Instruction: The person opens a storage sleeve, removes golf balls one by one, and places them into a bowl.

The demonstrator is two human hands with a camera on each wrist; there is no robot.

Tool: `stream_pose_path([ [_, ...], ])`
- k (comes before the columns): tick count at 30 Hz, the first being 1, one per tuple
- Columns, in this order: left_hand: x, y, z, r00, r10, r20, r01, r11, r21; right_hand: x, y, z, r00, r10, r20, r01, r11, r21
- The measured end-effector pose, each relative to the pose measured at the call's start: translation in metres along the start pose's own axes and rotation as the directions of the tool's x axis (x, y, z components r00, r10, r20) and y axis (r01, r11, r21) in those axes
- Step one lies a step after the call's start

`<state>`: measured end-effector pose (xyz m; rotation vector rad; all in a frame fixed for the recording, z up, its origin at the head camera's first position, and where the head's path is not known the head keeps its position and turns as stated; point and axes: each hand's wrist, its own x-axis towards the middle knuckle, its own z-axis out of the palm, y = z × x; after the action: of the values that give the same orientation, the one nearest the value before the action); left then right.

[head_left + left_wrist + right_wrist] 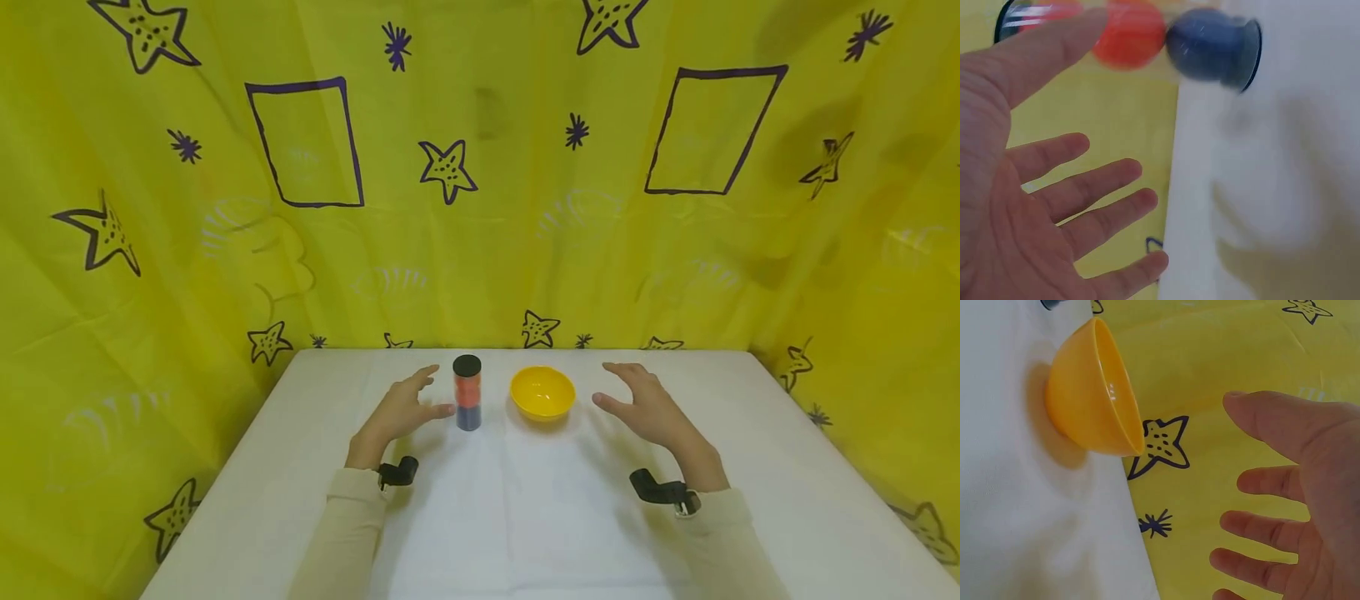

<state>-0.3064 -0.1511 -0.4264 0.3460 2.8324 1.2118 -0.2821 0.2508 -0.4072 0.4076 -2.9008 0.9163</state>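
Note:
A clear tube with a black lid point(467, 392) stands upright on the table, left of the yellow bowl point(543, 393). In the left wrist view, orange-red balls point(1129, 36) and a dark blue ball point(1200, 44) show through its wall. My left hand point(401, 410) hovers just left of the tube, fingers spread, and its thumb overlaps the tube in the left wrist view. The bowl sits upright, and the part of its inside that shows holds nothing. To its right, my right hand point(651, 407) hangs over the table with fingers extended and apart from the bowl.
The table point(517, 517) has a white cover. Yellow curtains point(495, 250) with drawn stars and frames hang behind it and along both sides. A black wrist camera point(399, 472) is strapped to the left wrist and another camera point(660, 487) to the right.

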Motion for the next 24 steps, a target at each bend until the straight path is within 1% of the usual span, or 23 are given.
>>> stream_pose_path([
  [3,0.006,0.001,0.017,1.000,0.014,-0.008,-0.014,0.999,-0.042,-0.004,0.003,0.001,1.000,0.009,0.009,-0.009,1.000,-0.001],
  [6,0.010,0.000,0.028,1.000,0.024,-0.011,-0.025,0.996,-0.082,-0.006,0.003,0.002,1.000,0.006,0.016,-0.006,1.000,0.006],
  [9,0.011,-0.001,0.033,1.000,0.021,-0.022,-0.023,0.995,-0.097,-0.001,0.001,0.004,1.000,-0.010,0.023,0.010,1.000,0.014],
  [12,0.013,-0.001,0.040,0.999,0.026,-0.021,-0.028,0.995,-0.101,0.002,-0.002,0.005,1.000,-0.007,0.031,0.006,1.000,0.015],
  [18,0.016,0.003,0.048,0.998,0.039,-0.054,-0.043,0.996,-0.077,0.003,-0.008,0.004,0.999,0.009,0.041,-0.009,1.000,0.015],
  [24,0.015,0.005,0.053,0.999,0.026,-0.024,-0.027,0.997,-0.074,0.002,-0.012,0.005,0.999,0.007,0.050,-0.007,1.000,0.016],
])
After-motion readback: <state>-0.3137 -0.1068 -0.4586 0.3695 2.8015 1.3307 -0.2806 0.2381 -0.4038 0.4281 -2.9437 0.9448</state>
